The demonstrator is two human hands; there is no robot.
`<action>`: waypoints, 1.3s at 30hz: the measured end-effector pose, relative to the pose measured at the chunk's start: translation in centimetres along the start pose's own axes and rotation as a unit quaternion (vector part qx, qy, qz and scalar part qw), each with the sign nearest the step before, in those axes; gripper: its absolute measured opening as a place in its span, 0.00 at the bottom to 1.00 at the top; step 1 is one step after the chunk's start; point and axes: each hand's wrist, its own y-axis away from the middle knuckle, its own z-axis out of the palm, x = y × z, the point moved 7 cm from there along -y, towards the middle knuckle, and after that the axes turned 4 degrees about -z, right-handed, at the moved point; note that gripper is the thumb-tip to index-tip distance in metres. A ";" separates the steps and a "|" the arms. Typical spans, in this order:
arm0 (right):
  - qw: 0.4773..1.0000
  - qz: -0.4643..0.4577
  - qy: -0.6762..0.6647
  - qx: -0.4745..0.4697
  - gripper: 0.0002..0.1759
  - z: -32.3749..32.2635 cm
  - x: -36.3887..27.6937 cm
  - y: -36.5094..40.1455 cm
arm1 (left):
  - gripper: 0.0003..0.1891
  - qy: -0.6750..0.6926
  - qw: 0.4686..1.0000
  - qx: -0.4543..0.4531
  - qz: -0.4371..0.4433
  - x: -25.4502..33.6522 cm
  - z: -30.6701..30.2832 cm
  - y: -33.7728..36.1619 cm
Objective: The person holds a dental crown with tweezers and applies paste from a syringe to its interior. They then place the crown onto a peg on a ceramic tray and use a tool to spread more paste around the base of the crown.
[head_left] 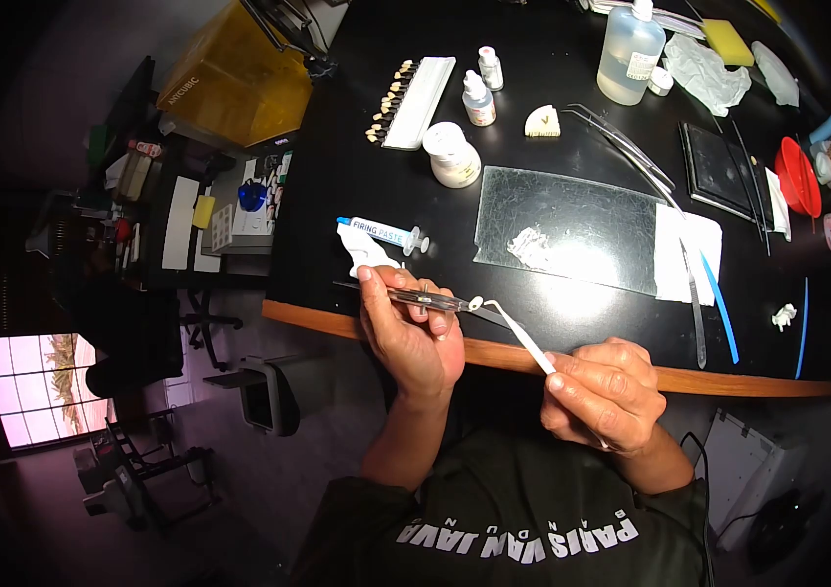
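Note:
My left hand (407, 342) is closed round metal locking tweezers (427, 298), held roughly level over the table's front edge. A small off-white tooth crown (476, 303) sits at their tip. In my right hand (609, 396), thumb and fingers pinch a thin white applicator stick (531, 348). Its bent end comes right up beside the crown. Just beyond my left hand lie a syringe labelled "FIRING PASTE" (378, 232) and a crumpled white tissue (360, 250). The glass slab (582, 201), with a white smear (531, 245) on it, is farther back.
Long metal tweezers (635, 157) reach over the slab near a folded white tissue (689, 256). A white jar (451, 157), dropper bottle (479, 100), shade guide (420, 103) and large clear bottle (628, 59) stand or lie behind. A wooden edge (728, 383) borders the black table.

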 end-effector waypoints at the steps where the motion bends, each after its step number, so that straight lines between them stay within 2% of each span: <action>1: 1.000 0.001 -0.001 -0.005 0.16 0.0 0.0 0.0 | 0.20 0.000 1.000 0.001 -0.001 0.0 0.0 0.0; 39: 1.000 0.003 0.011 -0.012 0.15 0.0 0.0 -0.2 | 0.19 -0.008 1.000 0.024 -0.008 0.0 -0.1 0.0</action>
